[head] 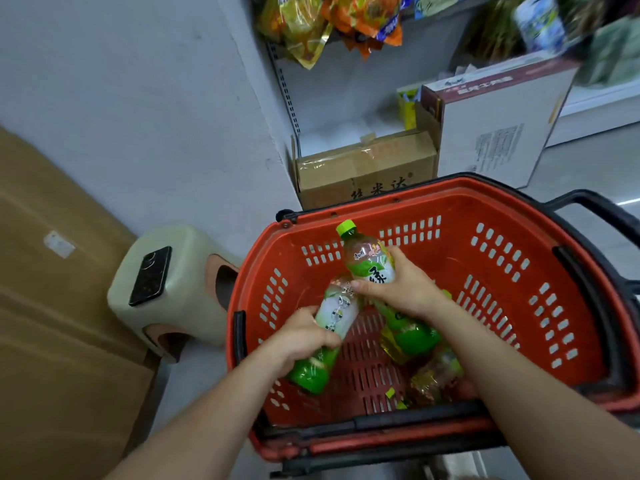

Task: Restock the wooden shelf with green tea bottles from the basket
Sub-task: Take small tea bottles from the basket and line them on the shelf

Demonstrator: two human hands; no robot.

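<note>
Restocking underway: left hand [301,337] and right hand [405,289] each grip 1 green tea bottle [369,261] in the basket [433,199]; at least 2 more await shelving.

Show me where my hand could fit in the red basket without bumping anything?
The right side of the basket is bare, between the lying bottles and its right wall. A bare strip of floor sits between those and the leftmost bottle. The middle is crowded: the left hand grips that one, the right hand the green-capped bottle.

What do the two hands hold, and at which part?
Left hand: tilted bottle, at its middle. Right hand: capped bottle, at its label.
</note>
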